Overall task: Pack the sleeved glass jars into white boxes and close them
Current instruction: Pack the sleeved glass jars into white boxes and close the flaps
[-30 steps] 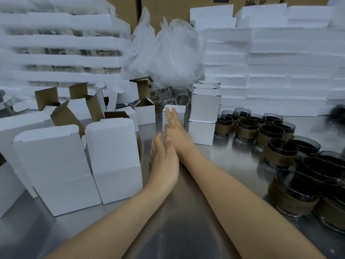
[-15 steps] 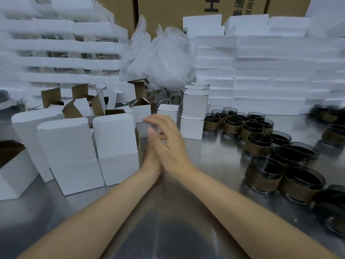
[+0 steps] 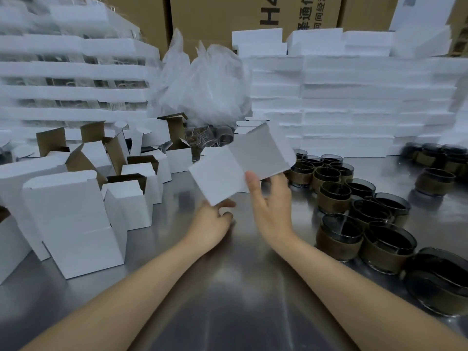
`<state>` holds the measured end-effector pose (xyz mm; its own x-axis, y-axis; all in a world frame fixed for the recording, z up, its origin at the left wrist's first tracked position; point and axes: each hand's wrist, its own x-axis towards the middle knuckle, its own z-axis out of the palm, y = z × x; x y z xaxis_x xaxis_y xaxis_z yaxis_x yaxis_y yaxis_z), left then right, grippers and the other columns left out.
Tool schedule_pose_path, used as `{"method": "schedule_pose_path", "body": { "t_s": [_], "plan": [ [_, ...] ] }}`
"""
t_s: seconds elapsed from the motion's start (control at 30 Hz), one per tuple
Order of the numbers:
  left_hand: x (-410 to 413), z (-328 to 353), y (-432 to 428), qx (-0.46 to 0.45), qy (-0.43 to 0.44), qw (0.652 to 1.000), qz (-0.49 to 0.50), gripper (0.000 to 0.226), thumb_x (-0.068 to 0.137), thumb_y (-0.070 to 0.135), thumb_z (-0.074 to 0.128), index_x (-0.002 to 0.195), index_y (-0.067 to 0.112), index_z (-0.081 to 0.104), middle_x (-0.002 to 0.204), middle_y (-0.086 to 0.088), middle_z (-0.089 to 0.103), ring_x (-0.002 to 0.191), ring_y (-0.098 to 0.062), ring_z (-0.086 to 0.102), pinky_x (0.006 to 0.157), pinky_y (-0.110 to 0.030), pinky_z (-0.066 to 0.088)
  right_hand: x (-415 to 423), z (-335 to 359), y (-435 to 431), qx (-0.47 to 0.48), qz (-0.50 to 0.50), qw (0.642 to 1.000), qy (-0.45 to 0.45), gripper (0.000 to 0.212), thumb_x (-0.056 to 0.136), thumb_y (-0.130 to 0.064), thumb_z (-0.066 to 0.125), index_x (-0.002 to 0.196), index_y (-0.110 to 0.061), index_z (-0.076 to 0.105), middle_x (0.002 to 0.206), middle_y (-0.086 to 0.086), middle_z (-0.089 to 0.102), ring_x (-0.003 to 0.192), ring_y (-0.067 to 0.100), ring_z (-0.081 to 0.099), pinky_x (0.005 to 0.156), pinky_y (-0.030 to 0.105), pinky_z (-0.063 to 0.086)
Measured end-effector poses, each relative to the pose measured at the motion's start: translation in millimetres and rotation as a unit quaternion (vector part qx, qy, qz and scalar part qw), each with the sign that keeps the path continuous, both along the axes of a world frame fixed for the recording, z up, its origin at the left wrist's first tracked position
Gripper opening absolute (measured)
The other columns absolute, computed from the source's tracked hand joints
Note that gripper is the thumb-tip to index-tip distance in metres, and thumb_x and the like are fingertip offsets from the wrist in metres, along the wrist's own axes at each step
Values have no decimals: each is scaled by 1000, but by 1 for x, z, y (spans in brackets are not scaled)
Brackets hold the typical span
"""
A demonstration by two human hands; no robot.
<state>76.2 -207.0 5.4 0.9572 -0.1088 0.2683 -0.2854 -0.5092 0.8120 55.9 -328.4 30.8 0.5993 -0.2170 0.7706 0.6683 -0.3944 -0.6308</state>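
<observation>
1. Two hands are up over the steel table [image 3: 228,287] in my feed, sharing one white box [image 3: 240,168] that is tilted in the air, clear of the tabletop.
2. My right hand [image 3: 272,206] grips the box from below: I can see the thumb laid up against its near face and the other fingers going behind its right side.
3. My left hand [image 3: 211,222] sits at the box's lower left corner, fingers loosely curled with the tips touching that corner; I cannot tell whether they really pinch it.
4. The sleeved glass jars [image 3: 359,209] stand in a cluster on the table to the right of the hands, dark glass with brown bands, none inside a box that I can see.
5. A crowd of open white boxes [image 3: 76,219] stands to the left, brown insides showing on several flaps.
6. Behind, stacked white foam trays [image 3: 354,97] fill both sides, with a crumpled clear plastic bag [image 3: 202,82] between them and brown cartons [image 3: 228,19] at the back.
</observation>
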Motion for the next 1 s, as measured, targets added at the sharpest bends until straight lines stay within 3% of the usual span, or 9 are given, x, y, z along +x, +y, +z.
{"method": "schedule_pose_path", "body": {
  "t_s": [0.07,0.17,0.3,0.4,0.5,0.67,0.8,0.9,1.0],
  "plan": [
    [2,-2,1,31,-1,999,16,35,86,3,55,121,7,57,125,-12,59,116,-32,53,101,-37,42,1,-1,-13,3,-48,999,-10,20,94,-29,53,96,-11,60,100,3,61,99,25,57,86,50,46],
    [3,-3,4,0,2,999,36,65,86,7,61,145,10,32,141,-5,42,131,-26,37,110,-39,33,5,-1,-21,-34,-144,989,-29,21,93,-24,57,85,-5,60,82,3,58,83,26,54,84,45,43],
    [-1,-4,1,-50,-20,998,22,84,80,18,75,147,18,24,129,5,27,124,-11,36,104,-22,33,4,-4,-18,-194,-224,952,-72,10,89,-21,65,90,-12,70,85,-1,66,85,23,58,90,33,31],
    [-2,-4,-2,-53,-34,998,-9,73,77,25,78,135,30,34,119,10,28,110,-1,43,83,-5,40,6,-8,-15,-238,-196,949,-68,16,87,-21,68,99,-12,70,89,0,66,91,17,50,86,29,29],
    [-2,-3,-1,-64,-34,997,-35,55,82,26,73,121,41,37,117,11,32,108,3,46,87,-8,43,6,-10,-10,-252,-108,959,-69,28,87,-18,68,113,-7,66,101,6,65,100,16,46,91,27,30],
    [5,-4,3,-153,-9,987,45,42,97,16,52,138,13,43,137,-3,46,115,-8,48,103,-30,42,1,-6,-10,-127,-43,988,-82,34,91,3,49,122,-3,60,120,12,57,114,16,43,103,17,30],
    [9,-5,6,-148,-10,983,107,39,96,5,49,134,11,48,129,-9,48,98,-10,51,89,-19,42,5,-6,-15,-50,-42,995,80,43,96,1,43,136,-14,51,144,3,42,136,14,26,115,28,18],
    [8,-5,4,-147,-20,985,85,38,92,4,51,128,16,52,125,-5,52,92,-6,53,75,-9,40,9,-12,-18,-78,-8,987,142,35,98,-2,43,129,-9,56,135,-1,51,138,18,30,116,40,20],
    [8,-6,4,-154,-16,987,50,31,92,10,53,120,24,53,123,2,56,104,-6,55,78,-11,41,9,-14,-14,-123,-8,985,124,28,97,-4,45,117,-7,64,118,4,61,118,18,47,105,44,34]
  ]
}}
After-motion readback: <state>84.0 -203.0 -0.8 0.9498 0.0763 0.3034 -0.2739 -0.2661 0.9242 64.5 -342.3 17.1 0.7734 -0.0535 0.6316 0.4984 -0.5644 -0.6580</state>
